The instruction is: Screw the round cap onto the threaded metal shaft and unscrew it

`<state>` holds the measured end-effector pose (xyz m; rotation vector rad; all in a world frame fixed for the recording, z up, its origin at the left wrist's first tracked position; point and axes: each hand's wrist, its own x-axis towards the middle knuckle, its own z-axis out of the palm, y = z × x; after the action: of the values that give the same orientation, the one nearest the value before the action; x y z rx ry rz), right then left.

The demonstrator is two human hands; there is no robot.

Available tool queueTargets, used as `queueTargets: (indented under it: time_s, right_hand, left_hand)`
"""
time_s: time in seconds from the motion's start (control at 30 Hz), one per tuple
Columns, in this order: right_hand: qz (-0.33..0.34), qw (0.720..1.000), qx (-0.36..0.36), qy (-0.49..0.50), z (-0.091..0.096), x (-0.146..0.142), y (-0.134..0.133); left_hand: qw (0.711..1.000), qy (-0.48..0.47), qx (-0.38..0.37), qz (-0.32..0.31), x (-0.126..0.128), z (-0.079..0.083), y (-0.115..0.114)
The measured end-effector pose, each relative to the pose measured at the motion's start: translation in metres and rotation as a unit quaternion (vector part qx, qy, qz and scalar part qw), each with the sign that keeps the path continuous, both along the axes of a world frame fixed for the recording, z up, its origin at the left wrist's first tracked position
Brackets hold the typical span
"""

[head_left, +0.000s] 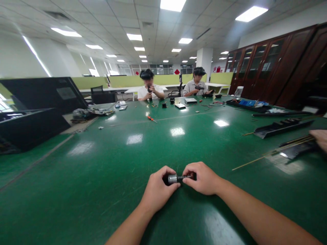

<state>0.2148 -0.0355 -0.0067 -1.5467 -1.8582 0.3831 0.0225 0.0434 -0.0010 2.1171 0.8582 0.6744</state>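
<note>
Low over the green table point(102, 177), both my hands meet on one small part. My left hand point(158, 189) is closed round the silver and black cylindrical body of a small motor point(173, 178). My right hand point(201, 178) pinches the thin dark shaft end point(185, 177) that sticks out of it to the right. Most of the motor's black rear is hidden inside my left fist.
Black plastic trays point(281, 127) and thin wooden sticks point(258, 160) lie at the right, where another person's hand point(320, 139) reaches in. A red-handled screwdriver point(151, 118) lies mid-table. Two people sit at the far end with small parts. A black case point(30, 126) stands at the left.
</note>
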Motion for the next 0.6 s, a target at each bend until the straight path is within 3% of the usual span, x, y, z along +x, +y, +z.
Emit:
queueTargets:
  time_s: [0.3, 0.6]
  right_hand:
    - [-0.022, 0.999, -0.023, 0.011, 0.0011, 0.0007, -0.0003]
    - [-0.052, 0.997, 0.04, 0.045, 0.0048, 0.002, -0.0014]
  left_hand:
    - [1.0, -0.008, -0.003, 0.001, 0.0, 0.0007, 0.0014]
    - [0.998, -0.048, -0.045, 0.01, -0.0014, 0.0016, 0.0048]
